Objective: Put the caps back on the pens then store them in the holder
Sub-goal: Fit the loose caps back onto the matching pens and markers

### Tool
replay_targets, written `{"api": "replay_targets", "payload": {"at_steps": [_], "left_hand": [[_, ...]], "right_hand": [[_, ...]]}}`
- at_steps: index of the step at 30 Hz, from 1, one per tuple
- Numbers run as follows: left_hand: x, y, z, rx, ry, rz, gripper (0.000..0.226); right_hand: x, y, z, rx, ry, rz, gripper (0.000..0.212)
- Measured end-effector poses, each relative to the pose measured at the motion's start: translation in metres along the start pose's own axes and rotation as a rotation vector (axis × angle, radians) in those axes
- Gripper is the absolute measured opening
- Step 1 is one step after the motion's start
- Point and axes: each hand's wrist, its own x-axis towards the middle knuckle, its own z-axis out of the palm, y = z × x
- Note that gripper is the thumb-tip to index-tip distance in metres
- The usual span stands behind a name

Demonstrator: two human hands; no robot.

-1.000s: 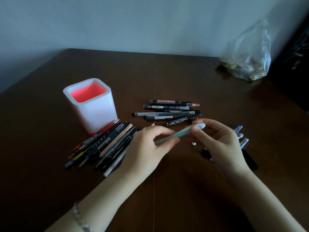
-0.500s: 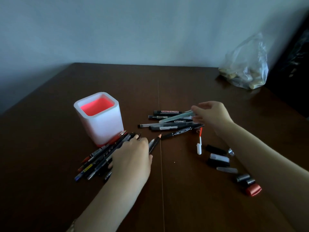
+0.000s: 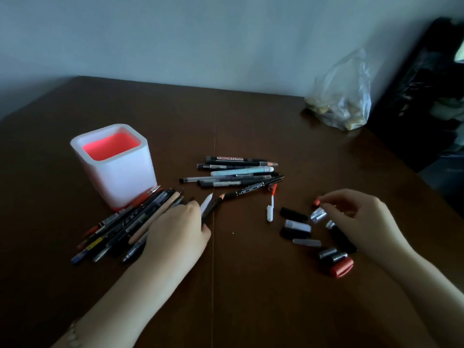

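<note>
The white holder [image 3: 120,172] with a red inside stands at the left. Several uncapped pens [image 3: 120,227] lie fanned out in front of it. My left hand [image 3: 175,232] rests on this pile, fingers curled around a white-tipped pen [image 3: 207,201] that sticks out past them. Several capped pens [image 3: 236,180] lie in the middle, a light blue pen [image 3: 242,171] on top. Loose caps [image 3: 297,226] are scattered at the right. My right hand [image 3: 359,217] is over them, its fingertips pinching a silver cap [image 3: 318,215].
A red cap [image 3: 342,267] and dark caps lie close to my right wrist. A thin white and red cap [image 3: 270,208] lies between the two groups. A clear plastic bag [image 3: 344,96] sits at the table's far right corner, beside dark furniture [image 3: 426,96].
My right hand set the light blue pen on the middle pile, then came back to the caps and took the silver one. My left hand went to the uncapped pens and stayed.
</note>
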Motion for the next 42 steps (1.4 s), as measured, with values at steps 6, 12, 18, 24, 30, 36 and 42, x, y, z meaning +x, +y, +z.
{"api": "replay_targets", "payload": {"at_steps": [6, 12, 18, 24, 30, 36, 42], "left_hand": [[-0.002, 0.004, 0.000, -0.108, 0.135, 0.090, 0.022], [-0.010, 0.014, -0.004, -0.329, 0.109, 0.107, 0.026], [-0.007, 0.011, 0.003, -0.317, 0.190, 0.206, 0.032], [-0.009, 0.013, 0.004, -0.431, 0.181, 0.283, 0.040], [-0.004, 0.007, 0.012, -0.369, 0.215, 0.344, 0.020], [-0.002, 0.008, 0.011, -0.246, 0.167, 0.329, 0.032], [-0.002, 0.008, 0.013, -0.237, 0.173, 0.328, 0.034]], "right_hand": [[-0.013, 0.001, -0.002, -0.228, -0.214, -0.113, 0.011], [-0.015, -0.009, 0.007, -0.409, -0.394, -0.168, 0.020], [-0.008, -0.014, 0.003, -0.245, -0.273, -0.309, 0.025], [0.016, -0.046, 0.020, 0.783, 0.080, 0.030, 0.012], [0.021, -0.049, 0.052, 1.273, -0.077, 0.342, 0.010], [0.014, -0.047, 0.052, 1.399, -0.074, 0.294, 0.015], [0.011, -0.047, 0.057, 1.332, -0.108, 0.225, 0.011]]}}
